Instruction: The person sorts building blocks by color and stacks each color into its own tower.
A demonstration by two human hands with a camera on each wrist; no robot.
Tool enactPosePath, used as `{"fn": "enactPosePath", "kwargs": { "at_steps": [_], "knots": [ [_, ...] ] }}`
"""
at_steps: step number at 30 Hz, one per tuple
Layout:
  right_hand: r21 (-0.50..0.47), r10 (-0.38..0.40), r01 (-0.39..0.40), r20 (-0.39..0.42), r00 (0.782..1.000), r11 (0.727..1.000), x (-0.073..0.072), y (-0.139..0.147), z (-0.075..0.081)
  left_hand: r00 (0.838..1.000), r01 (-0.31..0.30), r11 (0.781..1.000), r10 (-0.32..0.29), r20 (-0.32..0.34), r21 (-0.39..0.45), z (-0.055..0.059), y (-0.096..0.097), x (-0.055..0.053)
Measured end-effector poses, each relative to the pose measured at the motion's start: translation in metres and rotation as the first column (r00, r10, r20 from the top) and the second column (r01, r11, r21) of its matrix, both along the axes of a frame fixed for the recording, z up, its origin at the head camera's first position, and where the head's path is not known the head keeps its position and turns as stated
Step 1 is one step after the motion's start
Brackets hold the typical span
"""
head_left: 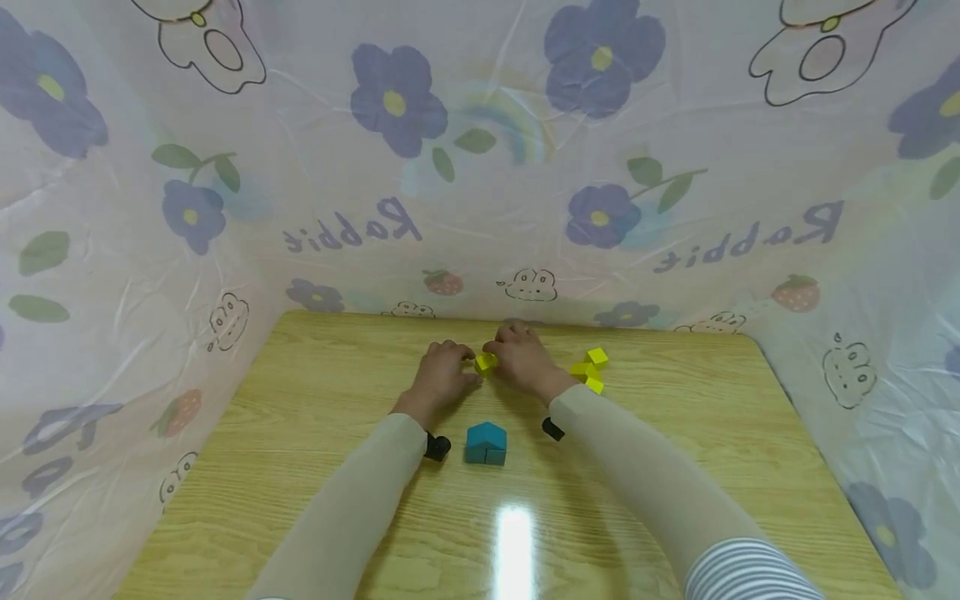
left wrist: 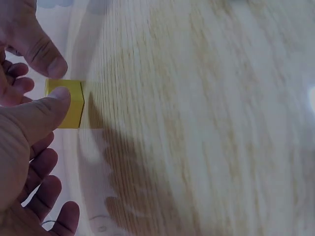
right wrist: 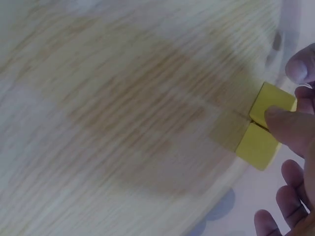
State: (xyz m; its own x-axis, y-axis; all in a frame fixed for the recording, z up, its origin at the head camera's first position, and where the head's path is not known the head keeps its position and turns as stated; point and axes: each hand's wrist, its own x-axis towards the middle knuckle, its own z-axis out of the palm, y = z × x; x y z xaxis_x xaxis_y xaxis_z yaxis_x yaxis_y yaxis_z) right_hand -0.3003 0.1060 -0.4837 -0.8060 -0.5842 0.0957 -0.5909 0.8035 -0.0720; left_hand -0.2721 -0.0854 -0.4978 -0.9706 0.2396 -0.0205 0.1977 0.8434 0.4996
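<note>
Near the far edge of the desk (head_left: 330, 367), the right hand (head_left: 525, 363) pinches at two adjoining yellow blocks (head_left: 483, 364); the left hand's (head_left: 441, 375) fingers curve beside them, contact unclear. Light, even pressure should keep faces flush.

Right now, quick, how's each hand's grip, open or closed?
Left hand: open, at the yellow blocks.
Right hand: at those blocks too; can't tell whether it's pinching one.
</note>
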Motion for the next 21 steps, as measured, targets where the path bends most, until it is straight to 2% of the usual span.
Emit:
{"fn": "enactPosePath", "kwargs": {
  "at_steps": [5,9,16,21],
  "knots": [
    [0.038,-0.002,0.003,-0.031,1.000,0.999,-0.0013,-0.0023,-0.0027,1.000,0.013,0.999,-0.013,-0.002,-0.036,-0.0002,0.0038,-0.0028],
    [0.028,0.005,-0.003,-0.048,0.999,1.000,-0.0004,-0.0038,-0.0039,1.000,0.015,0.997,-0.017,-0.025,-0.076,-0.0030,0.0057,-0.0049],
    [0.031,-0.007,0.008,-0.036,0.999,0.999,0.0015,-0.0032,-0.0065,0.997,0.045,0.991,-0.051,-0.050,-0.124,-0.0077,0.0086,-0.0076],
    [0.027,0.001,0.001,-0.058,0.998,1.000,0.0014,0.0011,-0.0036,0.993,0.078,0.986,-0.091,-0.080,-0.144,-0.0017,0.0073,-0.0087]
  ]
}}
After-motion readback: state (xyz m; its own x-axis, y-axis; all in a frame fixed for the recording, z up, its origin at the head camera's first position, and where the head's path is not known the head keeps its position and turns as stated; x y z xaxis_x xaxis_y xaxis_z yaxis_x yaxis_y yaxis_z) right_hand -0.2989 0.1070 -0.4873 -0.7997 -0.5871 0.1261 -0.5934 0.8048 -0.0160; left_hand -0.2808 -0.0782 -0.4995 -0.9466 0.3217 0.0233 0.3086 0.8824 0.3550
